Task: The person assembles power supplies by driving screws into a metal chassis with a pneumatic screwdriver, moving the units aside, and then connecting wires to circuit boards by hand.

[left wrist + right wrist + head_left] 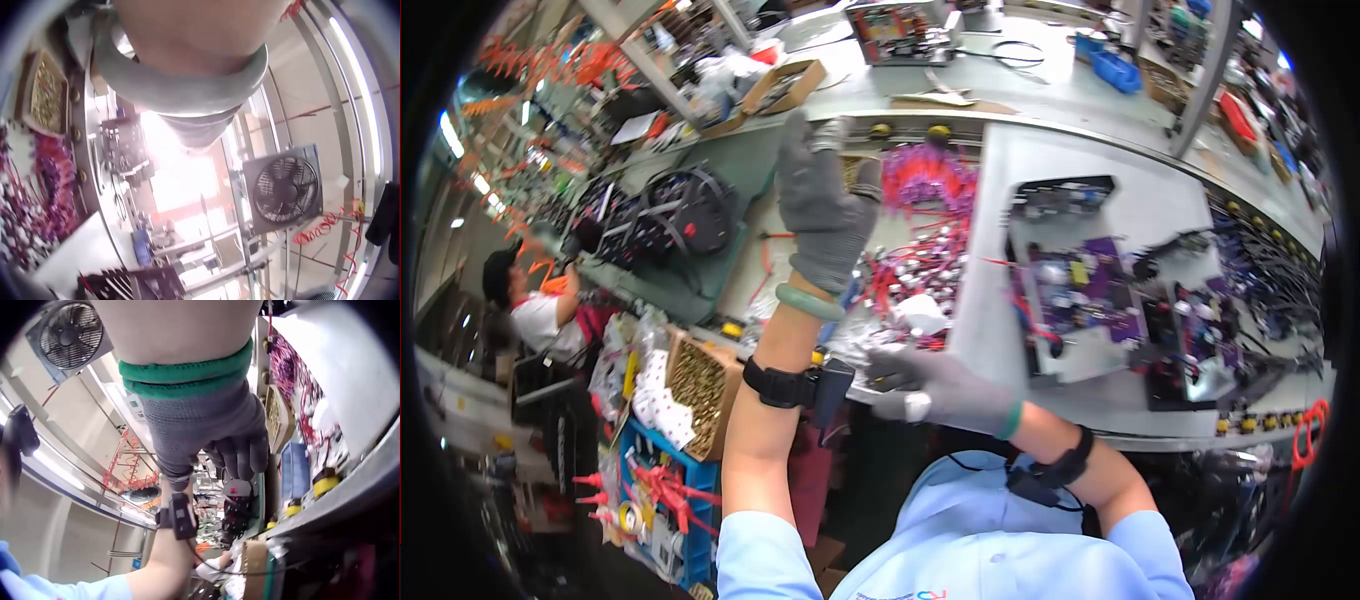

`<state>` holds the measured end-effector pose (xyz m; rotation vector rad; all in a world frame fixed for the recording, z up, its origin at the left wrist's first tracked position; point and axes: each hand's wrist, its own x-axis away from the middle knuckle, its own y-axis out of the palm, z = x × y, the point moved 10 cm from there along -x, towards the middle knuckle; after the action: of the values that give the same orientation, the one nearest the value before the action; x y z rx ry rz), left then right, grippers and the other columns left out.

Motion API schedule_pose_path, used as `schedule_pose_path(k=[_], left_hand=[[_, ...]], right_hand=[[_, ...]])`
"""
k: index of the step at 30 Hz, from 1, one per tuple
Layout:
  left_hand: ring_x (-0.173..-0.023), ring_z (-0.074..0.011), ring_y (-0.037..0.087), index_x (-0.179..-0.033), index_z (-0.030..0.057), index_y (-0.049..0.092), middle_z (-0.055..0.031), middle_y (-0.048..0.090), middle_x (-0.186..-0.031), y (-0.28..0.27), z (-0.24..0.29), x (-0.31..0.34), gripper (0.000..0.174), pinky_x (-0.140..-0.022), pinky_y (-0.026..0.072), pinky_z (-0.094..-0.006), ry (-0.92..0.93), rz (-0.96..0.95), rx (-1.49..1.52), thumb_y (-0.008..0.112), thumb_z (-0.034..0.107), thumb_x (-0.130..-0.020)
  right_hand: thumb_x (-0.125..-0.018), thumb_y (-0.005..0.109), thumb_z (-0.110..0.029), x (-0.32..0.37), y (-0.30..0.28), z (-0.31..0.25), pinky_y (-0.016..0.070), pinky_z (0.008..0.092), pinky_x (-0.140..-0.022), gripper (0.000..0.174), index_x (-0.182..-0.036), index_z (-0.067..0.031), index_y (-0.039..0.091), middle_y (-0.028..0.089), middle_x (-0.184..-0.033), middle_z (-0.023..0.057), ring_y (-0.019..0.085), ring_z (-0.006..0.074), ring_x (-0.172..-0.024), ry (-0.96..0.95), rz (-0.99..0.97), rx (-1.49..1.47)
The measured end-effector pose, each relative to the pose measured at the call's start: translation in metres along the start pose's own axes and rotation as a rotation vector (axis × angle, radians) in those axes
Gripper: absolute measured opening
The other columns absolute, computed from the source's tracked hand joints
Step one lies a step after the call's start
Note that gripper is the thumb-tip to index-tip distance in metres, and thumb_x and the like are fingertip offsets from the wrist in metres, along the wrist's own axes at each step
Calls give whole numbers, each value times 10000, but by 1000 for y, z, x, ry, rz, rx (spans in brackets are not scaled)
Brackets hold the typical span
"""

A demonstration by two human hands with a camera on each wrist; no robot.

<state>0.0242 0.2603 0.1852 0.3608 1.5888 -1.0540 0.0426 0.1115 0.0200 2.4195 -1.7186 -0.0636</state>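
The left hand, in a grey glove with a green bangle at the wrist, is raised over the bench, its fingers up and thumb apart. In the left wrist view the bangle hides most of the glove. Low at the bench's front edge, the gloved right hand points left with loosely bent fingers; nothing held is visible. The right wrist view shows this hand with its green cuff. Red-and-white wired parts and a purple-pink wire bundle lie between and beyond the hands.
At right, a pale board bears a purple circuit assembly and black frames. Black cables hang at far right. A dark assembly lies at left. A carton of brass-coloured parts stands lower left, near a seated person.
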Motion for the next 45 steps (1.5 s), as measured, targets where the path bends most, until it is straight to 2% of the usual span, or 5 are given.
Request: schedule_pose_path(k=[11, 26, 33, 39, 45], left_hand=[[-1175, -329, 594, -1182, 101, 701, -214, 497, -1406, 36, 146, -19, 444, -961, 505, -399, 153, -32, 264, 784, 106, -746], [-858, -164, 663, -1122, 39, 682, -57, 685, -975, 98, 89, 30, 198, -736, 579, -299, -1237, -473, 1457, 599, 126, -964], [-831, -121, 653, -1118, 20, 679, -27, 680, -913, 103, 78, 42, 199, -714, 555, -272, -990, -644, 1165, 605, 123, -964], [-932, -300, 666, -1315, 68, 562, -164, 659, -1044, 28, 110, 14, 573, -792, 543, -392, 368, -478, 223, 748, 115, -775], [-900, -193, 642, -1316, 54, 544, -109, 650, -1028, 176, -45, 105, 549, -817, 531, -339, -532, -973, 675, 769, 200, -836]], right_hand=[[-959, 644, -427, 48, 5, 1, 564, 246, -564, 369, -1029, -66, 609, 679, -880, 54, 653, 114, -652, 94, 110, -608], [-948, 666, -362, 43, 26, -3, 559, 242, -618, 410, -1180, -36, 579, 660, -908, 32, 642, 82, -734, 44, 148, -412], [-901, 705, -400, 64, 24, -11, 561, 301, -726, 574, -1287, -13, 531, 667, -919, 59, 663, 146, -832, 112, 52, -260], [-887, 706, -96, 221, -100, -61, 566, 309, -805, 420, -1268, 18, 572, 702, -1101, 146, 709, 178, -953, -58, 483, 500], [-798, 795, -174, 354, -132, -6, 548, 313, -714, 431, -1141, 30, 633, 700, -947, 141, 696, 193, -800, 186, 1044, 758]])
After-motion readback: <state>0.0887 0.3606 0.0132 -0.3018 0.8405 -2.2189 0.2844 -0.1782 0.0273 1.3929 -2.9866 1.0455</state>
